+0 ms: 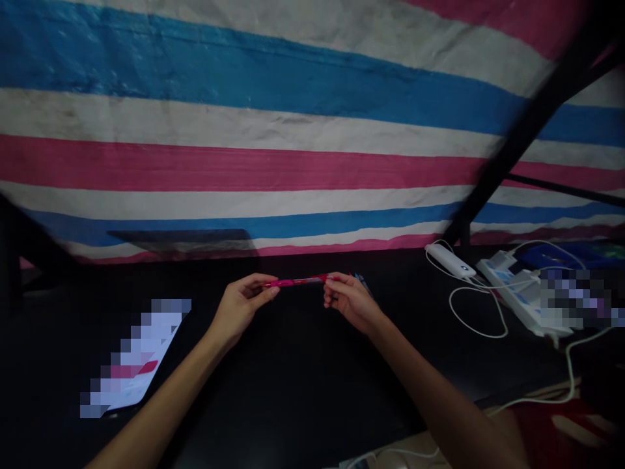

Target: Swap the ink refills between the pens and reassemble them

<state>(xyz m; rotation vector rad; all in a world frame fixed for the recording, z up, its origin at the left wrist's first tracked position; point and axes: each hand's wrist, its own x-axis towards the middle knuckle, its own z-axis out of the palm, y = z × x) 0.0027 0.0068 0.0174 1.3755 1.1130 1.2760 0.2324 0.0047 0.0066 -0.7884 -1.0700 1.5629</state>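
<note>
A slim red and pink pen (297, 282) stretches level between my two hands above the black tabletop. My left hand (244, 299) pinches its left end between thumb and fingers, while my right hand (350, 298) grips the right end with curled fingers. Its middle part shows between them, looking partly clear or greyish. Just behind my right hand some thin blue items (362, 284) lie on the table, mostly hidden, so their kind is unclear.
A lit phone or tablet screen (146, 365), partly blurred out, lies left. To the right are a white power strip (525, 296), a white adapter (449, 260) and looping white cables (505, 333). Striped sheeting (273, 169) hangs behind, with a dark slanted bar (508, 153) at right.
</note>
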